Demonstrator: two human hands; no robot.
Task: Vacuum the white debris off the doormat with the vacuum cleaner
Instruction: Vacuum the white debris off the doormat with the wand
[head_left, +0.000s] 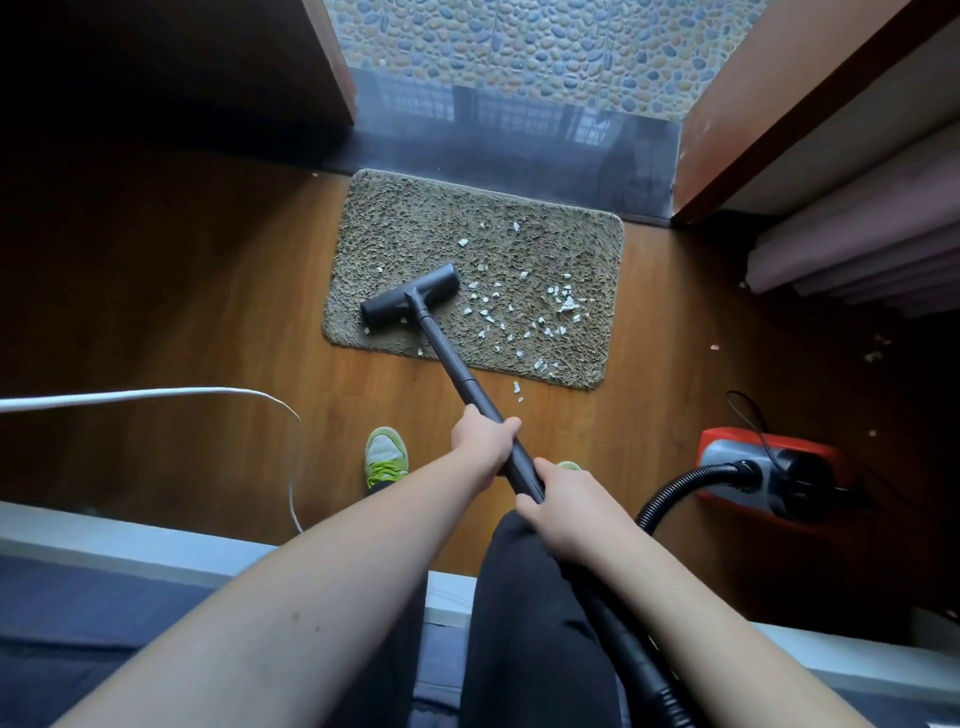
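- Holding the black wand (467, 384) with both my hands — left hand (480, 441) higher up, right hand (563, 506) lower, both wrapped tight.
- Vacuum head (410, 303) sits on the doormat (415, 218), at its 8 o'clock side.
- White bits (563, 301) lie toward 3 o'clock — red vacuum cleaner (769, 467) at my 3 o'clock.

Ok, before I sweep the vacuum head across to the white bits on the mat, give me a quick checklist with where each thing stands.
1. Both hands grip the wand: left hand, right hand. Ok.
2. Vacuum head flat on the doormat. Ok.
3. White debris lies right of the head, path open. Ok.
4. Hose joined to the red vacuum body. Ok.
5. Suction on. Cannot tell.
6. Stray bits on the wooden floor, off the mat. Not ok.
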